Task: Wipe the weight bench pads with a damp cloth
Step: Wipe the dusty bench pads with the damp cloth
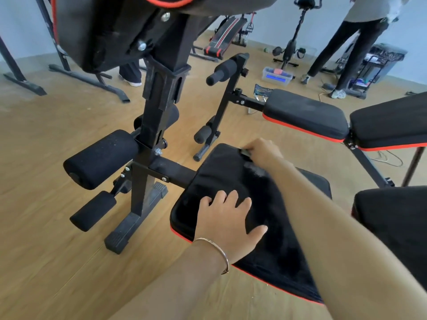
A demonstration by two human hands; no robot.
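Observation:
The black seat pad with red trim fills the lower middle of the view. My left hand rests palm down on its near left part, fingers spread, a thin bangle on the wrist. My right hand reaches across to the pad's far corner, its fingers curled round a small dark cloth that lies against the pad edge. Motion blur hides the cloth's shape. The same bench's back pad shows at the right edge.
The bench's upright post with foam rollers stands just left of the pad. A second bench lies behind on the right. A person, an exercise bike and a plastic box are at the back on the wooden floor.

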